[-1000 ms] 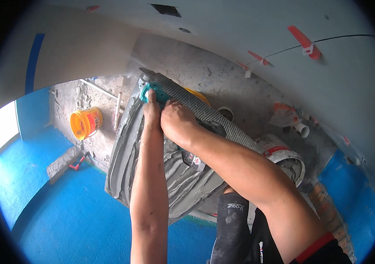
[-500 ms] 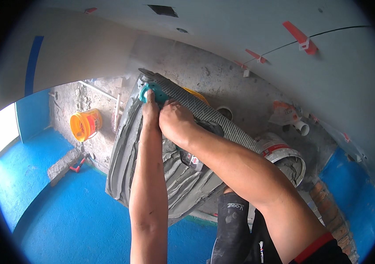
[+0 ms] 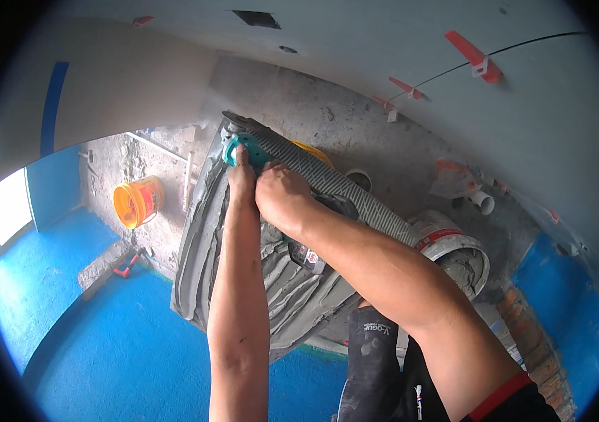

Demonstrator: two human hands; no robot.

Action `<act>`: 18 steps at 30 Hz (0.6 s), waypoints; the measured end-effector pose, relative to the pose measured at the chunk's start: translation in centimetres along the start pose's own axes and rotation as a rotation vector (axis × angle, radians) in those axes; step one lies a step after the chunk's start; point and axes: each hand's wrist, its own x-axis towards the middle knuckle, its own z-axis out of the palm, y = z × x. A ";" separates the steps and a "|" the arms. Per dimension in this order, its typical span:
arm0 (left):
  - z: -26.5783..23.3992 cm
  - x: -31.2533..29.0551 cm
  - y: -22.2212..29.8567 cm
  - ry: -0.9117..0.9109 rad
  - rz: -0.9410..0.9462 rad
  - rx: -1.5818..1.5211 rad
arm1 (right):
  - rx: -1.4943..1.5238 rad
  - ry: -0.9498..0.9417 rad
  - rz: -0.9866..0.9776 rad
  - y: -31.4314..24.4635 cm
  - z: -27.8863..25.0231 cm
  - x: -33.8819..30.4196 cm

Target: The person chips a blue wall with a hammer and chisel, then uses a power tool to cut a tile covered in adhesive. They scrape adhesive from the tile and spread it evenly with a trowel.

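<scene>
A large slab point(image 3: 190, 281) is coated with wet grey mortar, in rough smears on the near side and combed ridges point(image 3: 313, 165) along the far edge. Over it I hold a teal-and-black cordless power tool point(image 3: 234, 149), whose battery end point(image 3: 306, 258) shows below my right forearm. My left hand point(image 3: 241, 172) is closed round the tool's teal front, thumb on top. Close beside it, my right hand point(image 3: 282, 190) makes a fist round what looks like the tool's dark grip, mostly hidden. At the slab's far left corner the tool's front end is grey with mortar.
An orange bucket point(image 3: 137, 202) lies tilted left of the slab. To the right stands a white bucket of mortar point(image 3: 464, 264). Red wedges point(image 3: 475, 58) sit along a seam in the tiled wall. A white pipe stub point(image 3: 482, 202) and bricks point(image 3: 535, 344) are farther right; blue floor point(image 3: 123, 344) spreads nearby.
My hands and the tool keep almost the same place on the slab. The whole view has shifted very slightly.
</scene>
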 end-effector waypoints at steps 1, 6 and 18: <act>0.0 0.0 -0.1 0.002 0.003 0.004 | -0.009 -0.006 0.006 -0.1 0.0 -0.2; -0.3 0.9 -0.7 0.014 0.026 0.050 | -0.023 0.003 -0.001 -0.4 0.0 -0.2; 0.0 0.5 -0.9 -0.052 -0.020 -0.036 | 0.029 0.020 -0.023 0.4 0.7 -0.6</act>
